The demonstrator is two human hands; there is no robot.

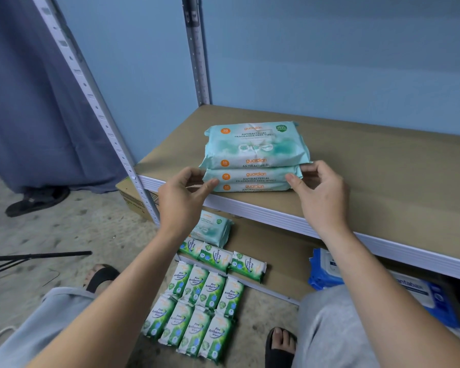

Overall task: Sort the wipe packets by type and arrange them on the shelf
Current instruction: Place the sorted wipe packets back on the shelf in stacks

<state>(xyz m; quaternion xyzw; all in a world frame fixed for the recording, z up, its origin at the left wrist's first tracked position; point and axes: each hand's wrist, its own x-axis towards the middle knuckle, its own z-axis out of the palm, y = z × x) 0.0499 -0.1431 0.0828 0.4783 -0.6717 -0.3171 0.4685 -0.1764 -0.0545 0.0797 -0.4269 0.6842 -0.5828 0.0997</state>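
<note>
- A stack of teal packets (254, 158), three high, lies on the shelf (369, 176) near its front edge.
- The left hand (181, 197) holds the stack's left end, fingers (194, 172) curled round it, thumb on the front.
- The right hand (322, 192) holds the right end the same way.
- Eight green packets (197, 312) lie in two rows on the floor (64, 235).
- On the lower shelf (276, 251) lie a single teal packet (213, 229), three small green packs (246, 265) and blue packets (327, 272).
</note>
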